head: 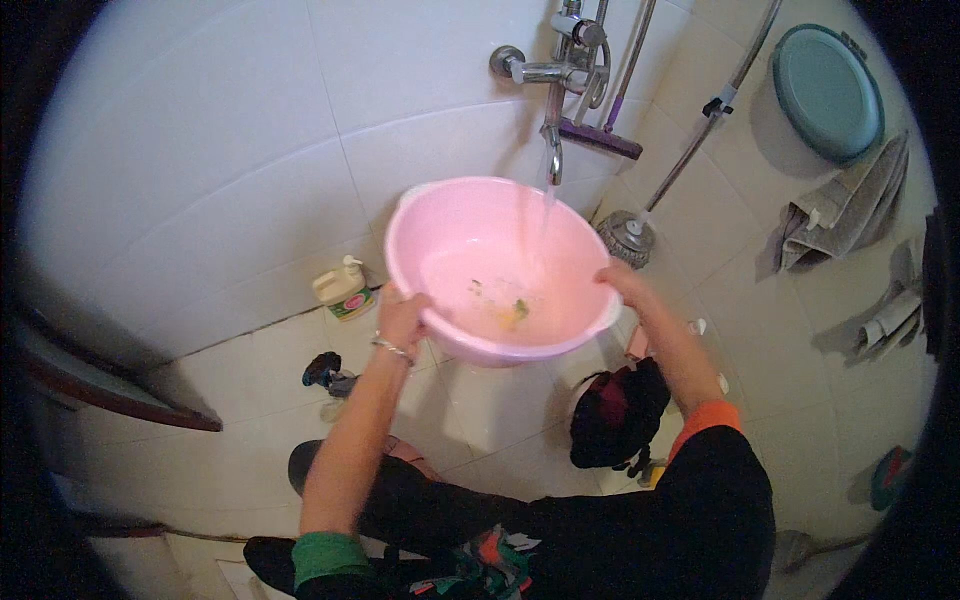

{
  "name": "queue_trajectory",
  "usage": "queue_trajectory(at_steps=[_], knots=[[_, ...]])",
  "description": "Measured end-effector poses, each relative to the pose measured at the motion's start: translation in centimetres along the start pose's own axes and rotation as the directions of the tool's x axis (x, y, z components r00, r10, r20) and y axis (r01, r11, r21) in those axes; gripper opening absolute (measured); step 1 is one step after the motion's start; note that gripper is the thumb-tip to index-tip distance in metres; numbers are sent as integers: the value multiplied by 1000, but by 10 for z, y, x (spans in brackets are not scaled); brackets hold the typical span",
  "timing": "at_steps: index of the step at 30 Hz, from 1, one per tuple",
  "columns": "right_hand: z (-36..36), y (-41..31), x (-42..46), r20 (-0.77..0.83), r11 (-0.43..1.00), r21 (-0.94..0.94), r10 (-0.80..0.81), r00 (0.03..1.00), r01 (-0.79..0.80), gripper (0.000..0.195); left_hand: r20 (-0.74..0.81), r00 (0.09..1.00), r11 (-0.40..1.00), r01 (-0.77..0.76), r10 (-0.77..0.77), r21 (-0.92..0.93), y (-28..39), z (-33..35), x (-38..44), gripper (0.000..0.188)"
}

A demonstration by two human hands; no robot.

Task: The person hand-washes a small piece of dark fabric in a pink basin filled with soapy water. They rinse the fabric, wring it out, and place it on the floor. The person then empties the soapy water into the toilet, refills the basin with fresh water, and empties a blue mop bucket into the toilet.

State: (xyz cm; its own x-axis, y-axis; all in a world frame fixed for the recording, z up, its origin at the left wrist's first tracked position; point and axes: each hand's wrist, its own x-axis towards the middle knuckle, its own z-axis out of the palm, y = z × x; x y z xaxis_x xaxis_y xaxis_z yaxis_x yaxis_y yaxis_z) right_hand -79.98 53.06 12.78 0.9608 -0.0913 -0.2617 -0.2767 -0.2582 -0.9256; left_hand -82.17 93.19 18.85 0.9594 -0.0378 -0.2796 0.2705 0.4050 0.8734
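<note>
A pink plastic basin (457, 217) is held up off the tiled floor, tilted so that its inside faces me. My left hand (403, 319) grips its near left rim, a bracelet on the wrist. On the right, my right hand (622, 283) clasps the rim by the side handle; some of its fingers are hidden. Water runs from the chrome faucet spout (553, 161) into the basin. Green and yellowish bits (517, 309) show at the bottom, too blurred to tell whether they are scraps or a printed pattern.
A pump jug (345, 289) stands by the left wall. A mop (628, 238) and a purple squeegee (600, 139) lean in the corner. Dark cloth (619, 416) is heaped at right on the floor. A teal basin (829, 94) and grey towels (844, 210) hang on the right wall.
</note>
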Motion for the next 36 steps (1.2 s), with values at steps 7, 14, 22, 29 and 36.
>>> queue_trajectory(at_steps=[7,14,22,29,36], knots=[[67,23,-22,-30,940,-337,-73,997,59,46,-180,964,971,215,-195,100,-53,-76,-37,47],[-38,40,-40,-183,958,-264,66,981,-114,35,35,966,959,250,-256,133,-47,5,-17,35],[22,51,8,-117,974,-226,-24,993,-3,32,109,958,964,263,-266,40,-32,-62,-19,30],[1,43,-56,-283,994,-85,44,958,-71,40,34,902,900,425,-430,92,-47,-22,-22,29],[-21,10,-12,-185,995,-90,-48,982,32,41,244,955,983,181,-168,-31,-6,-11,4,32]])
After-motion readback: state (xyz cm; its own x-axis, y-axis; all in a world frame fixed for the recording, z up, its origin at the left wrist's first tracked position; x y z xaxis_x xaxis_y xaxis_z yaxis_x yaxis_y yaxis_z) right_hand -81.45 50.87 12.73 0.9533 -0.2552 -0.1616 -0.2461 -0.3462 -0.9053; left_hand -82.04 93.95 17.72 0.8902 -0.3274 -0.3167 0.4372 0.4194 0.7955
